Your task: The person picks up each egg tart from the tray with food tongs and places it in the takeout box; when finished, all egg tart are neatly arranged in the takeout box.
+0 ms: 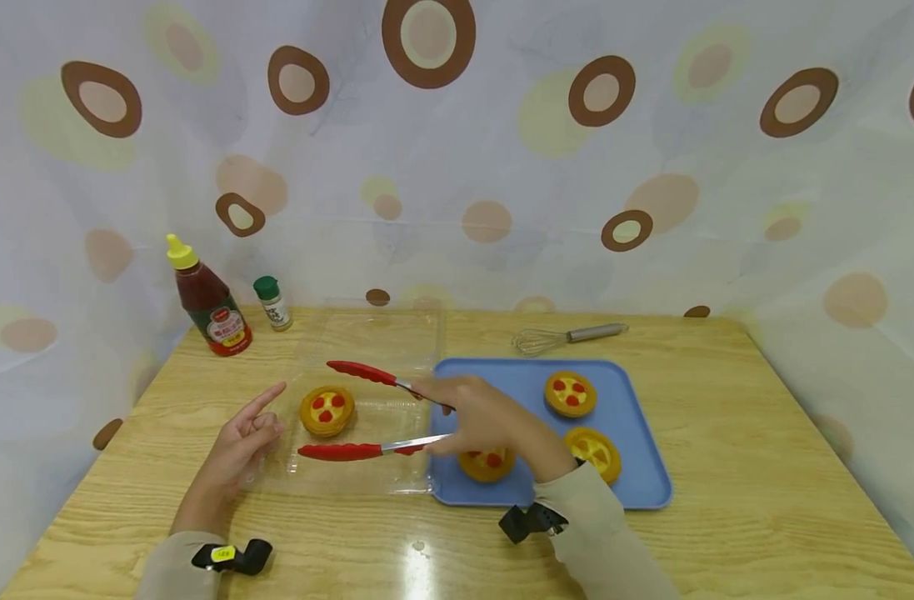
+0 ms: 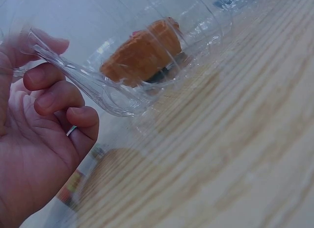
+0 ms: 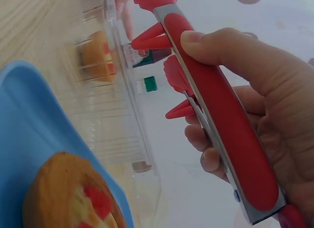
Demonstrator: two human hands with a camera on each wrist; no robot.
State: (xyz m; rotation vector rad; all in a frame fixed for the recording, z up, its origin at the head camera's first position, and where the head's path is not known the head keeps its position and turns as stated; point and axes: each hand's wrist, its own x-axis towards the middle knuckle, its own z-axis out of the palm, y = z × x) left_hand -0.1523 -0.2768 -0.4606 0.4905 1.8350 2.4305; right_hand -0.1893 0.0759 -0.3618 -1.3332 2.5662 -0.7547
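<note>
My right hand (image 1: 475, 412) grips red-tipped tongs (image 3: 216, 110), thumb on one arm and fingers around the other. Their red heads are spread apart, one beyond and one in front of an egg tart (image 1: 327, 411) with red toppings. That tart sits at the left inside an opened clear plastic container (image 1: 382, 479). At the container's left edge, my left hand (image 1: 239, 446) holds the rim, index finger extended and the other fingers curled. In the left wrist view, the clear rim (image 2: 81, 81) passes between those fingers.
A blue tray (image 1: 644, 467) beside the container bears more tarts (image 1: 571, 394), one partly hidden by my right hand. A whisk (image 1: 569, 337) lies behind it. A sauce bottle (image 1: 215, 308) and a green-capped shaker (image 1: 273, 304) stand at the back left.
</note>
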